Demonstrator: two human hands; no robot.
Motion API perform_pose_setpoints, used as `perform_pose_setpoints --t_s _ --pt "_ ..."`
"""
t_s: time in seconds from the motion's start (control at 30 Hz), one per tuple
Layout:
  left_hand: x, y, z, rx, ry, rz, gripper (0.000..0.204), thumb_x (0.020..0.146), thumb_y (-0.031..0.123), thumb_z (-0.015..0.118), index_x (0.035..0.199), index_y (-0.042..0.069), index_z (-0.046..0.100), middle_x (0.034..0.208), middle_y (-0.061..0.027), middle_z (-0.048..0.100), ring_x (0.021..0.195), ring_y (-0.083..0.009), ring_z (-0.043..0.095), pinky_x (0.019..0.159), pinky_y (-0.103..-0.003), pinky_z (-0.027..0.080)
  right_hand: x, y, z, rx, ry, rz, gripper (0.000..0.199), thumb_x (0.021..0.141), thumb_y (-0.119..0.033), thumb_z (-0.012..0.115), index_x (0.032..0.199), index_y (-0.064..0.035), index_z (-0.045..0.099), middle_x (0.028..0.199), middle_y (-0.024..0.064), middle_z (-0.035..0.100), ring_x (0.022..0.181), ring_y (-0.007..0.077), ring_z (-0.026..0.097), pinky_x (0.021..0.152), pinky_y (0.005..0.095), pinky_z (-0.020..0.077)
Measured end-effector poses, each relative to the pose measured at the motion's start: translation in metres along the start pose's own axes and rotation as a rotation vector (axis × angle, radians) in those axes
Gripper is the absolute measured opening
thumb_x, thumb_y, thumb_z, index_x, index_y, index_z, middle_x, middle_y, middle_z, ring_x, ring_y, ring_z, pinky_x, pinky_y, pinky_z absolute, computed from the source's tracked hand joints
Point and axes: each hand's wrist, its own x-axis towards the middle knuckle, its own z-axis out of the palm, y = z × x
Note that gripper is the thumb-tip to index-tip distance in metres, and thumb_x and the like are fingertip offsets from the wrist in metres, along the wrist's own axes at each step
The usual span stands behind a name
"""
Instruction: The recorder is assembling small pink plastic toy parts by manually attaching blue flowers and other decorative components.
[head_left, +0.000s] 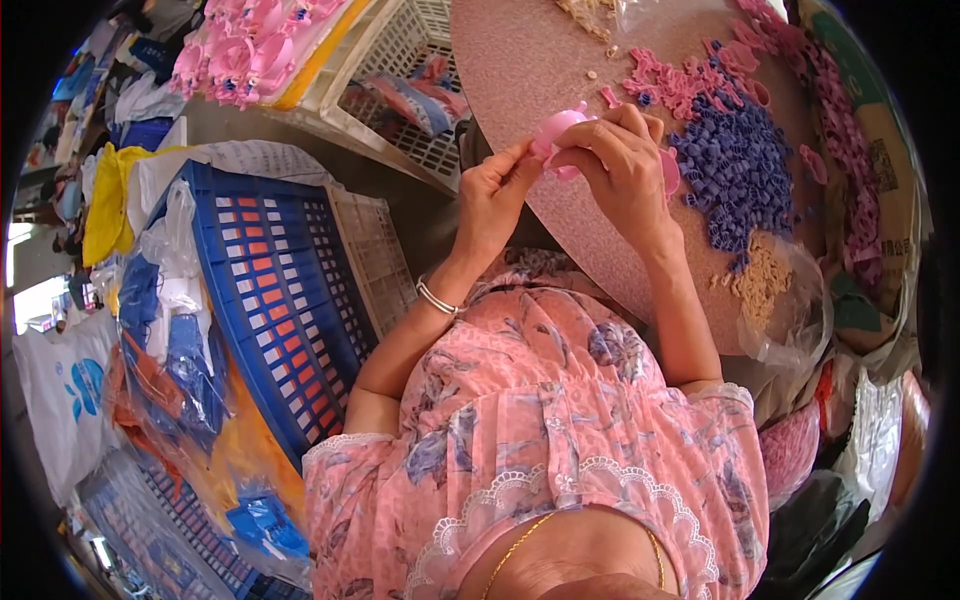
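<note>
With both our left hand (492, 192) and right hand (618, 160) pinched shut on the small pink toy (556, 133) over the round worktop's (520, 60) near edge, we judge a slip could drop it to the floor.

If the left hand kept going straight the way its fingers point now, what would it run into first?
The left hand points up and right, its fingertips already at the pink plastic piece that the right hand also grips. That piece comes first; the round tabletop lies beyond, though depth is unclear.
</note>
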Motion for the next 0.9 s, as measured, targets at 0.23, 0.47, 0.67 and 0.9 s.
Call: perform_pose_setpoints --t_s 0.23,0.47,0.67,0.9 --pt "0.005 -0.020 0.004 -0.670 -0.014 -0.335 0.024 0.098 0.011 0.062 0.117 -0.003 0.067 0.099 -0.0047 0.070 0.088 -0.0100 0.064 0.082 -0.025 0.053 -0.009 0.002 0.029 0.061 0.132 0.109 0.021 0.084 -0.008 0.070 0.105 -0.0100 0.072 0.120 0.0050 0.065 0.098 0.0235 0.062 0.089 0.0332 0.0419" --pt "0.015 -0.020 0.000 -0.584 -0.054 -0.411 0.014 0.097 0.013 0.064 0.104 0.002 0.069 0.094 -0.0044 0.069 0.083 -0.0151 0.066 0.081 -0.030 0.056 0.018 0.008 0.042 -0.149 0.166 0.185 0.047 0.087 -0.010 0.063 0.133 -0.0184 0.061 0.141 0.0076 0.052 0.129 0.0273 0.046 0.108 0.0440 0.0296" --pt "0.000 -0.041 0.016 -0.678 -0.011 -0.500 0.013 0.095 0.014 0.066 0.103 0.004 0.070 0.097 -0.0024 0.069 0.085 -0.0128 0.065 0.082 -0.030 0.056 0.018 0.007 0.048 -0.468 0.097 0.056 0.061 0.080 -0.017 0.068 0.139 -0.0189 0.054 0.144 0.0046 0.050 0.132 0.0271 0.044 0.110 0.0445 0.0230" --pt "0.022 0.007 -0.015 -0.943 -0.066 -0.360 0.023 0.096 0.009 0.062 0.117 -0.001 0.063 0.104 -0.0092 0.069 0.090 -0.0185 0.067 0.085 -0.030 0.057 0.047 -0.001 0.011 -0.017 0.453 -0.050 0.065 0.101 -0.054 0.038 0.135 -0.0009 0.052 0.131 0.0128 0.061 0.124 0.0277 0.049 0.109 0.0444 0.0268"
